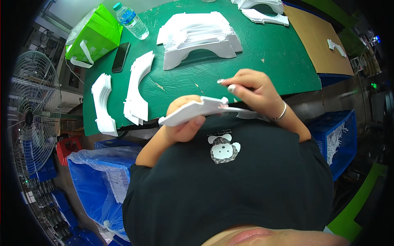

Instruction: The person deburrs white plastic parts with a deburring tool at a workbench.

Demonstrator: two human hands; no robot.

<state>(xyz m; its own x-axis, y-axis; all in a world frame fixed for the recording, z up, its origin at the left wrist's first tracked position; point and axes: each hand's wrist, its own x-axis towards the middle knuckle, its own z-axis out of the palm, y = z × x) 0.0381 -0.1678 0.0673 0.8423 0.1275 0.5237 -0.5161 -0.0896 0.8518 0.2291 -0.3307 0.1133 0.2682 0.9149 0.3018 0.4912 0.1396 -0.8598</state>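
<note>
My left hand (183, 131) is closed round a white plastic part (186, 113), its thumb on the near side and the other fingers behind. The part is held tilted in front of my chest, and its curved arm stretches right, beneath my right wrist. Up and to the right of it is my right hand (257, 91), thumb and forefinger drawn together in a pinch. Whatever may be between those fingertips is too small and dark to name. Beyond both hands, a large stack of similar white arched parts (174, 58) lies on the green table (246, 57).
Two smaller stacks of white parts, a nearer one (138, 88) and an outer one (101, 102), lie at the left. Behind them are a phone (121, 57), a water bottle (137, 28) and a green bag (96, 35). Blue crates (334, 143) flank me; a fan (35, 115) stands left.
</note>
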